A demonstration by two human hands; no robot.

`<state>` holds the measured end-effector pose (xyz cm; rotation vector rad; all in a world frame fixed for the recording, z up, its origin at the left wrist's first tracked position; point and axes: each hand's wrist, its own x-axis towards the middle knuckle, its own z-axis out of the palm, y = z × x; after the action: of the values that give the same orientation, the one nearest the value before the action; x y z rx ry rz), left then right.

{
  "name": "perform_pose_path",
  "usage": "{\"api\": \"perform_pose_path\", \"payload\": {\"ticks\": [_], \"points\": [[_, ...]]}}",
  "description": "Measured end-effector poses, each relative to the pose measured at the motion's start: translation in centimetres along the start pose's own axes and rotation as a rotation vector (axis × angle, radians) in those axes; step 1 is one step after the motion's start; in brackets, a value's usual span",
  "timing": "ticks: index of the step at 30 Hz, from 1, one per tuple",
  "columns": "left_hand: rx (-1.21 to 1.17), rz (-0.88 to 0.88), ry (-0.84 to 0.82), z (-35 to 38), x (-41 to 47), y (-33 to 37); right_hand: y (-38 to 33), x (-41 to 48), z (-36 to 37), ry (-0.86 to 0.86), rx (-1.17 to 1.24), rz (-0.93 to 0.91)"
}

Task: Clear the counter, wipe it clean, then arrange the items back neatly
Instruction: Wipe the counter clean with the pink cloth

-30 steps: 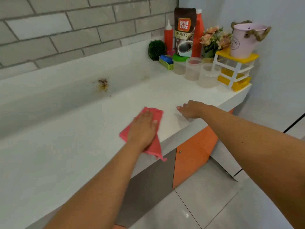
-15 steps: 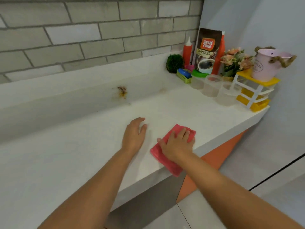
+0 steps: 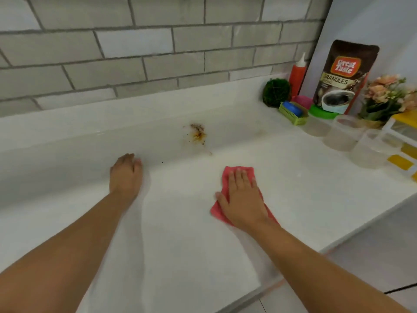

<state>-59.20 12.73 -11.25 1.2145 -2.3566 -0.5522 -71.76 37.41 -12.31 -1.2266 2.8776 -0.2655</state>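
Observation:
A pink cloth (image 3: 228,175) lies flat on the white counter (image 3: 185,222). My right hand (image 3: 243,197) presses on it with straight, spread fingers. My left hand (image 3: 125,175) rests on the bare counter to the left, near the raised back ledge. A brown-orange stain (image 3: 198,134) marks the ledge's sloped face, beyond and between my hands. Grouped at the far right corner stand a coffee pouch (image 3: 343,75), a red squeeze bottle (image 3: 297,74), a green ball (image 3: 276,92), a small green basket (image 3: 293,112) and clear plastic containers (image 3: 343,136).
Pink flowers (image 3: 385,93) and a yellow-and-white drawer rack (image 3: 404,141) crowd the right edge. Behind the ledge rises a grey brick wall (image 3: 158,53). The counter's front edge runs diagonally at the lower right, with floor below.
The cloth passed from my left hand to my right, which has slid it away from the front edge toward the stain. My left hand moved left and back, near the ledge.

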Motion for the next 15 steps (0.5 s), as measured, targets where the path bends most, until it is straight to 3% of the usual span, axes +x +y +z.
{"api": "perform_pose_path", "payload": {"ticks": [3, 5, 7, 11, 13, 15], "points": [[0.085, -0.040, -0.064, 0.3, 2.7, -1.0, -2.0, -2.5, 0.1, -0.071, 0.061, -0.290], [0.132, -0.049, -0.093, 0.9, 3.6, -1.7, 0.2, -0.3, -0.5, -0.097, 0.084, -0.233], [0.162, -0.053, -0.091, 1.5, 3.9, -2.0, 3.1, 3.5, -0.1, 0.084, 0.037, -0.087], [0.121, -0.058, -0.070, 1.9, 4.2, -2.3, 3.1, 11.3, 0.3, -0.079, -0.054, 0.214], [0.112, -0.051, -0.080, 1.9, 4.3, -2.2, -0.8, 14.2, 0.8, -0.061, -0.066, 0.167], [0.068, -0.059, -0.083, 1.8, 4.2, -2.2, -6.4, 15.0, 1.8, -0.015, -0.065, 0.006]]}}
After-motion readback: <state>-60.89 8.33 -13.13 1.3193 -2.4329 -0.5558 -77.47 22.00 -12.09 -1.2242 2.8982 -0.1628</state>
